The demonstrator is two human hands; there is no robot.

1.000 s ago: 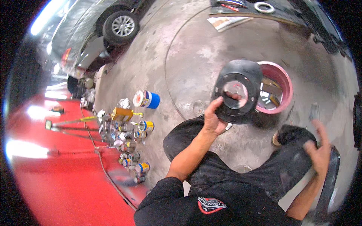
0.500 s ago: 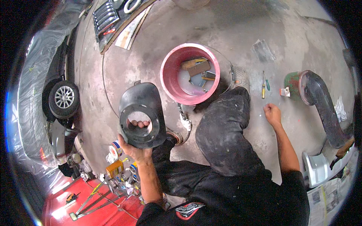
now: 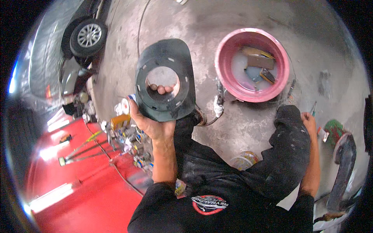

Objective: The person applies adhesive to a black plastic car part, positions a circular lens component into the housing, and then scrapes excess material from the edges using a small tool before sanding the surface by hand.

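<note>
My left hand (image 3: 153, 126) grips a dark plastic fog light bezel (image 3: 178, 52) by its lower edge, raised over the floor. Its round opening shows my curled fingertips behind it, and the thumb lies along the left side. The ring around the hole carries several small pale clips or slots. Low beside my right knee, my right hand (image 3: 309, 123) is closed, and what its fingers hold, if anything, is hidden. A screwdriver with a teal handle (image 3: 313, 108) appears just past that hand.
A pink tub (image 3: 223, 72) of cloudy water holds a brown block (image 3: 261, 61) and other tools. At the right stands a green container (image 3: 333, 127) beside a black curved pipe (image 3: 345, 171). Cans and bottles clutter the left, near a red panel (image 3: 97, 186) and a car wheel (image 3: 89, 35).
The view has swung, so the tub sits farther right. The bezel has come up and tilted, its face turned more toward me. My right hand now shows close beside my knee.
</note>
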